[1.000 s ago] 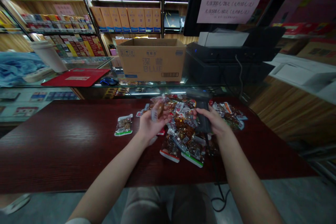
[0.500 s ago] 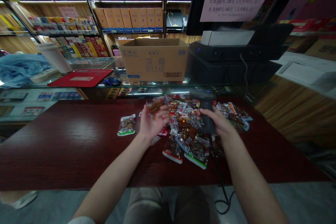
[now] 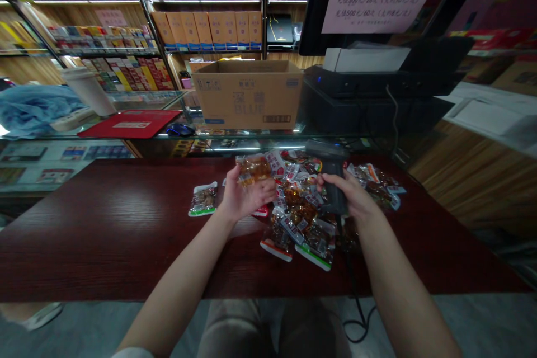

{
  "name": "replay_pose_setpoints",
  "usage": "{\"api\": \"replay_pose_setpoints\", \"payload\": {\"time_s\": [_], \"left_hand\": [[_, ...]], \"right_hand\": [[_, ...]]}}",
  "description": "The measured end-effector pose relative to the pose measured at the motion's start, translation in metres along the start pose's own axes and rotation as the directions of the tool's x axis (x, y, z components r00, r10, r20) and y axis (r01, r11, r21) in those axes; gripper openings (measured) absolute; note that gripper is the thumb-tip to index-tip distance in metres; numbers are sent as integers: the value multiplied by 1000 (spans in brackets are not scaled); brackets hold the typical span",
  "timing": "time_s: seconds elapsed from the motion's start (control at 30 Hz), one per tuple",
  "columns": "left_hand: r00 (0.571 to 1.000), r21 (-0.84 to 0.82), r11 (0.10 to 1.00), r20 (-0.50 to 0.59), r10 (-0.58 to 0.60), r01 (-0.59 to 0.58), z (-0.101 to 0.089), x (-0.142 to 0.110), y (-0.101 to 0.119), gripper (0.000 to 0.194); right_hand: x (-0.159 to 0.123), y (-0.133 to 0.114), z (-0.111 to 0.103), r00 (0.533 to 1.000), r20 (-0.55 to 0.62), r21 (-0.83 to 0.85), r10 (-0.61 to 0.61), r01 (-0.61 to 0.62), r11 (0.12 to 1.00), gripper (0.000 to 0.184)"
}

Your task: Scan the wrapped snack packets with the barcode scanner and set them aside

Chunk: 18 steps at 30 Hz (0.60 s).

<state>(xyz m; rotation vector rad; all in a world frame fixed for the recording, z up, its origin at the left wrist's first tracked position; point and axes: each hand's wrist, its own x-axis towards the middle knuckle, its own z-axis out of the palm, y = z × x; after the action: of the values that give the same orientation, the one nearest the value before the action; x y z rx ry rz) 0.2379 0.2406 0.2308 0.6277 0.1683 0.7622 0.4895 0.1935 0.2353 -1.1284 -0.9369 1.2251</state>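
Between the thumb and curled fingers of my left hand (image 3: 246, 197) is a clear snack packet (image 3: 254, 166) with brown food inside, raised over the left side of the pile. My right hand (image 3: 350, 193) is wrapped round the handle of a black barcode scanner (image 3: 333, 182), whose head points left and away from me. Below and between both hands lies a heap of shiny snack packets (image 3: 300, 215), some with red or green edges. One green-edged packet (image 3: 203, 199) lies apart, left of my left hand.
An open cardboard box (image 3: 249, 95) stands on the glass counter behind the dark red table (image 3: 113, 224). A computer mouse (image 3: 180, 130) and red mat (image 3: 130, 124) are left of it. More packets (image 3: 377, 183) lie at right. The scanner's cable (image 3: 354, 296) hangs over the front edge.
My left hand has turned the packet so that its broad side shows, and its fingers have curled in more. The scanner stays in my right hand. The view has shifted slightly.
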Motion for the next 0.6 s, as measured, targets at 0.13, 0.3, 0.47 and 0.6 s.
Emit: {"api": "replay_pose_setpoints", "payload": {"time_s": [0.13, 0.3, 0.47, 0.6], "left_hand": [[998, 204, 978, -21, 52, -47, -11, 6, 0, 51], [969, 340, 924, -106, 225, -177, -20, 10, -4, 44], [918, 383, 884, -179, 354, -266, -22, 15, -12, 46], [843, 293, 873, -269, 466, -390, -20, 20, -15, 42]], "right_hand": [[1, 0, -1, 1000, 10, -1, 2, -2, 1000, 32], [0, 0, -2, 1000, 7, -13, 6, -6, 1000, 32], [-3, -3, -2, 1000, 12, -66, -19, 20, 998, 34], [-5, -3, -3, 993, 76, -85, -93, 99, 991, 30]]}}
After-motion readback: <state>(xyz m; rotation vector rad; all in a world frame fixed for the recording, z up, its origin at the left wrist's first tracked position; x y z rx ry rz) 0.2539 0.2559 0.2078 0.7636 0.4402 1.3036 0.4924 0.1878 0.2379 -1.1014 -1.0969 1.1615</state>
